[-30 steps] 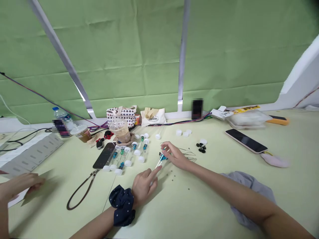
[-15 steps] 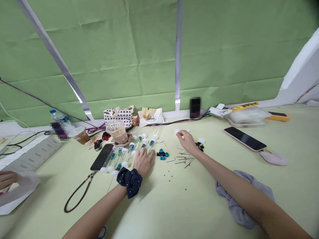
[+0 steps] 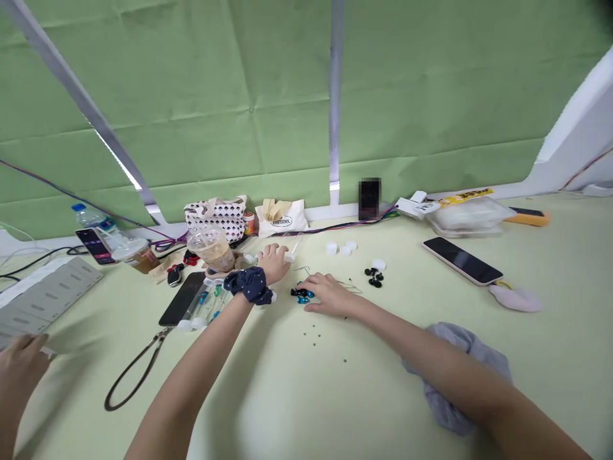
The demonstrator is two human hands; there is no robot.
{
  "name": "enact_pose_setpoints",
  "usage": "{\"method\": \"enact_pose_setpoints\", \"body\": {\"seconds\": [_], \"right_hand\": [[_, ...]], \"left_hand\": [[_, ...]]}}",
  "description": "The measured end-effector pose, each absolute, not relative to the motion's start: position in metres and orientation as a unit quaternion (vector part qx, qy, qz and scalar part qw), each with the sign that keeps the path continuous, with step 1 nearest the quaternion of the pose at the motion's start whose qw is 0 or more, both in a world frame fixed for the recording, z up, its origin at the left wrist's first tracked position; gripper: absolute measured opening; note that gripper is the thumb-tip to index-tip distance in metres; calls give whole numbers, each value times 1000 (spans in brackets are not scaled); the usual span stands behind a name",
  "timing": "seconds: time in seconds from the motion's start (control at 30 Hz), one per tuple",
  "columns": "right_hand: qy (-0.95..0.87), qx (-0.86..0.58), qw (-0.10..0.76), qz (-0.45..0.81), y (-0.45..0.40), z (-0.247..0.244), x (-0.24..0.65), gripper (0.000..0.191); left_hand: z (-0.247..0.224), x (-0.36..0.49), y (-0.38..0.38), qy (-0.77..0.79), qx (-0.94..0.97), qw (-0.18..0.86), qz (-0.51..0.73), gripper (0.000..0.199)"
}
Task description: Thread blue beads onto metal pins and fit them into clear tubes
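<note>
My right hand lies palm down on the desk, its fingers curled against a small heap of glossy blue and black plastic pieces, and from this distance I cannot tell whether they have closed on one. My left hand is released and spread open, holding nothing I can see, just beyond the clear plastic tubes, which lie side by side with white caps, partly hidden by my forearm. The heap sits between both hands, just beside thin steel pins. The pieces look light, hard and slick, so I judge they would roll away easily and are best pinched across their sides. The pins look stiff but fine, and I would take them by one end. A navy polka-dot scrunchie circles my left wrist, and loose white caps stand farther back
</note>
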State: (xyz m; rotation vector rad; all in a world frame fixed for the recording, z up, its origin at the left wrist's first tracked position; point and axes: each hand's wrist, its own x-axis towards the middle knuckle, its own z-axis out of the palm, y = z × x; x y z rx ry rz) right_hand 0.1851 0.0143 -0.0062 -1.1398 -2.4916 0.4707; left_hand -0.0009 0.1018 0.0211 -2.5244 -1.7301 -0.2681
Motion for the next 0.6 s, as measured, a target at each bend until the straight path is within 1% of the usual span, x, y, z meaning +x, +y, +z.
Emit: {"method": "enact_pose_setpoints", "body": {"seconds": [0.07,0.13,0.23,0.27,0.33,0.4,0.47,0.6], "right_hand": [[-875,-417,185,163,14,-6,184,47],[-868,-419,203,174,18,-6,186,45],[-839,-451,223,205,28,-4,196,26],[-825,-475,226,208,32,-2,200,21],[-804,-520,222,183,38,2,210,18],[-810,-532,175,171,41,8,220,11],[-824,-520,119,191,40,13,227,3],[-840,-500,42,206,35,17,231,12]], "left_hand": [[23,7,113,-578,-809,20,-107,36],[27,11,114,-567,-815,7,-118,30],[32,10,99,-498,-862,-25,-93,19],[34,7,90,-468,-880,-45,-69,18],[35,2,70,-432,-899,-69,-30,22],[32,-3,53,-413,-907,-81,3,28],[25,-5,40,-403,-913,-65,3,28],[6,-2,31,-425,-905,-16,-12,19]]}}
